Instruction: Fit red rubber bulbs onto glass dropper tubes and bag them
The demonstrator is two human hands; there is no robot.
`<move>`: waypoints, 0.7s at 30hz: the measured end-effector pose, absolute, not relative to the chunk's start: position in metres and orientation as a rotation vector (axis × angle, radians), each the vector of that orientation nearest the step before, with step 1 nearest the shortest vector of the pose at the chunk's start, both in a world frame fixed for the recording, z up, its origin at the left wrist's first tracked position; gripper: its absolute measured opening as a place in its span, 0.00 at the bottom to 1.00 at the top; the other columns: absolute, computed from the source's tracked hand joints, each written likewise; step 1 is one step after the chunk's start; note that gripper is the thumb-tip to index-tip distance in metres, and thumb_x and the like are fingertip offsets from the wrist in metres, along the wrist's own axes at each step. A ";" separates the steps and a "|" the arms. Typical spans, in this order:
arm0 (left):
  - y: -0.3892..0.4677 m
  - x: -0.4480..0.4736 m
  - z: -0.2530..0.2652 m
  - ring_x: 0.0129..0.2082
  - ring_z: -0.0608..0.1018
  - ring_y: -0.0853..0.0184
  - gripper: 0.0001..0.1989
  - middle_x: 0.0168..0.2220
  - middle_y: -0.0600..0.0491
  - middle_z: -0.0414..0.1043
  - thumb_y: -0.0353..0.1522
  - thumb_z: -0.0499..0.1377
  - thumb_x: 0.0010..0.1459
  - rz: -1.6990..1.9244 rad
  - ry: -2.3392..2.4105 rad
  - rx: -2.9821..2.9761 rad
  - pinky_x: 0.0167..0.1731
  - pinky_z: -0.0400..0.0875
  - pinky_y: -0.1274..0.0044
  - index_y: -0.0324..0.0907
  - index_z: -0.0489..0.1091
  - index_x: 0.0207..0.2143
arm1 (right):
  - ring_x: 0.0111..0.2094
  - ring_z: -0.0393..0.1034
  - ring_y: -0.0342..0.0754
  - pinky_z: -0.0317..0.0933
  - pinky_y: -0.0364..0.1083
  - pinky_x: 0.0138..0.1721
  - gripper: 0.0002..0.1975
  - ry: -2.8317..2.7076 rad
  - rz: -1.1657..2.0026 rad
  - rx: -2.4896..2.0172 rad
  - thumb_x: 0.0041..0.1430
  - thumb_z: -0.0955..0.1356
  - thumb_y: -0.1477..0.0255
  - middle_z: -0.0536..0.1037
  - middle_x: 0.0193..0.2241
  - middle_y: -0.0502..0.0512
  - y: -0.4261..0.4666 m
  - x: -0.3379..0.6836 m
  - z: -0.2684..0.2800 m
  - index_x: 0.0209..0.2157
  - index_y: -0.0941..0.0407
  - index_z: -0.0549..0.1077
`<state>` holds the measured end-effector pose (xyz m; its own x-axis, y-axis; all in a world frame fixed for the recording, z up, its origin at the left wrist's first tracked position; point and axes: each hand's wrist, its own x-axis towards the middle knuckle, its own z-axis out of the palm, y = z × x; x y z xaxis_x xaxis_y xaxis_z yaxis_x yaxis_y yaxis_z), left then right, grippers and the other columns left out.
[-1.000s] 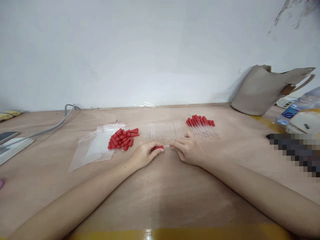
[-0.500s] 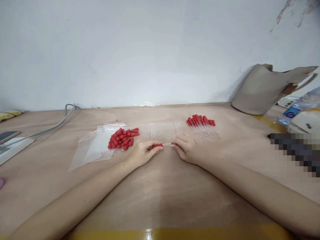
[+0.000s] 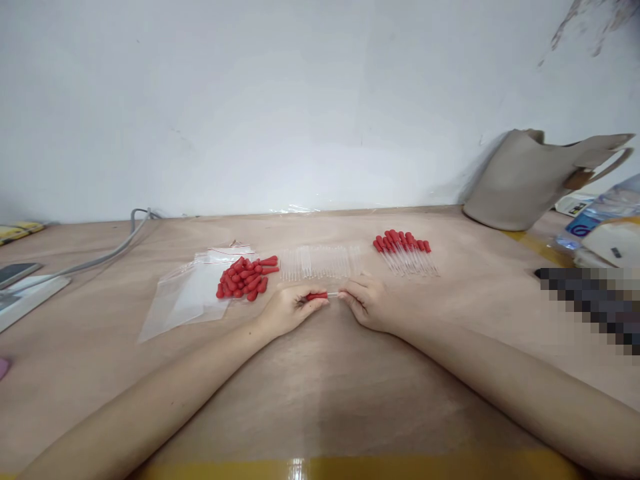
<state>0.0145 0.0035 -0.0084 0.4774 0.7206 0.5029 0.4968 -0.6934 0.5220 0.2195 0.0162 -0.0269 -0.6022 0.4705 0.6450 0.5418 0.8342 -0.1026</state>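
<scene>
— Holding what, those two hands?
— One dropper between them. The left hand [image 3: 289,308] pinches its red bulb [image 3: 317,295], and the right hand [image 3: 369,303] grips the clear tube [image 3: 333,294] at the other end. The dropper lies level, just above the table [image 3: 320,393].
— Where is that against the row of tubes [image 3: 320,261]?
— Just in front of it, on the near side, hands almost touching its edge.
— And left of the row?
— A heap of loose bulbs [image 3: 246,278], lying partly on clear bags [image 3: 187,293].
— To its right?
— Finished droppers [image 3: 405,251], bulbs pointing away. Well beyond them, by the wall, a beige bag [image 3: 530,177]. Far left of the row, a grey cable [image 3: 100,257]
</scene>
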 end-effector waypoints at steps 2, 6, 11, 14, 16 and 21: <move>0.004 0.015 -0.008 0.27 0.76 0.70 0.08 0.29 0.52 0.76 0.33 0.58 0.54 1.043 1.041 2.410 0.30 0.71 0.79 0.39 0.73 0.33 | 0.26 0.62 0.44 0.52 0.44 0.32 0.14 -2.325 -0.099 -0.760 0.63 0.55 0.71 0.72 0.24 0.55 0.016 0.219 -0.026 0.30 0.59 0.68; 0.003 0.014 -0.009 0.27 0.76 0.70 0.08 0.30 0.52 0.76 0.33 0.58 0.54 1.024 1.048 2.403 0.30 0.71 0.79 0.38 0.73 0.34 | 0.25 0.62 0.43 0.52 0.43 0.30 0.16 -2.329 -0.045 -0.800 0.63 0.55 0.70 0.71 0.23 0.54 0.014 0.218 -0.024 0.29 0.59 0.69; 0.004 0.012 -0.010 0.28 0.76 0.69 0.08 0.30 0.52 0.76 0.34 0.57 0.55 1.027 1.035 2.412 0.30 0.72 0.78 0.39 0.73 0.34 | 0.24 0.62 0.43 0.52 0.43 0.30 0.16 -2.357 0.002 -0.841 0.63 0.55 0.70 0.71 0.22 0.53 0.013 0.216 -0.023 0.28 0.58 0.69; 0.004 0.013 -0.009 0.28 0.76 0.69 0.08 0.30 0.52 0.76 0.33 0.58 0.54 1.054 1.029 2.398 0.30 0.72 0.78 0.39 0.73 0.34 | 0.24 0.61 0.43 0.53 0.42 0.29 0.15 -2.366 0.024 -0.869 0.63 0.55 0.70 0.71 0.22 0.53 0.014 0.217 -0.021 0.28 0.58 0.68; 0.005 0.014 -0.009 0.28 0.77 0.69 0.07 0.30 0.52 0.76 0.33 0.58 0.54 1.059 1.036 2.386 0.31 0.73 0.78 0.39 0.73 0.33 | 0.25 0.62 0.43 0.53 0.42 0.29 0.14 -2.391 0.043 -0.883 0.63 0.56 0.70 0.71 0.24 0.53 0.014 0.218 -0.019 0.28 0.58 0.68; 0.008 0.013 -0.009 0.27 0.76 0.70 0.13 0.30 0.52 0.74 0.33 0.59 0.53 1.055 1.119 2.354 0.29 0.74 0.78 0.39 0.69 0.41 | 0.30 0.63 0.45 0.55 0.44 0.34 0.10 -2.499 0.040 -0.910 0.60 0.58 0.73 0.72 0.28 0.55 0.018 0.227 -0.007 0.30 0.58 0.69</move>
<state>0.0135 0.0076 -0.0092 0.4179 0.7696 0.4828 0.5268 -0.6383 0.5614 0.2274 0.0184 -0.0071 -0.6652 0.6133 0.4259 0.5993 0.7787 -0.1853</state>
